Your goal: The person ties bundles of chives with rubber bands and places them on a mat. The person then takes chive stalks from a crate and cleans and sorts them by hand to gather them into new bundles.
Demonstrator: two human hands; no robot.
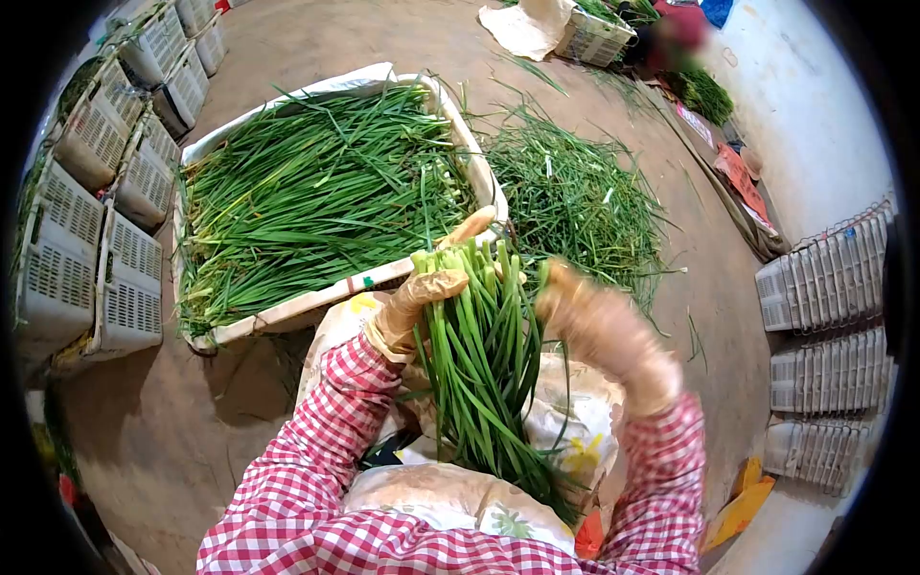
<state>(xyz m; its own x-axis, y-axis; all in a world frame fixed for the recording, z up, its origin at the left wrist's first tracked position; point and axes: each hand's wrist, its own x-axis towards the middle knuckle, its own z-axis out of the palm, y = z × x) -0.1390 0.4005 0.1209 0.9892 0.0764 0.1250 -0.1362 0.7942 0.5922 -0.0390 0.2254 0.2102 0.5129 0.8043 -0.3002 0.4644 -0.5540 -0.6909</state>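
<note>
A bunch of green chives (484, 355) stands in front of me, pale cut ends up and leaves hanging over my lap. Wrapped round its upper left side is my left hand (426, 297), in a tan glove. My right hand (604, 326), gloved too, is just right of the bunch near its top. Motion smears its fingers, so I cannot see whether they hold anything. Directly beyond my hands, a white crate (470, 158) contains many more chives (307, 206) laid in layers. Its near edge lies close to the bunch's cut ends.
Loose leaves form a heap (575, 206) on the floor right of the crate. Slatted crates (129, 278) are stacked along the left. Nested crates (829, 273) stand by the right wall. Another person (676, 38) is at the upper right beside a filled crate (589, 38).
</note>
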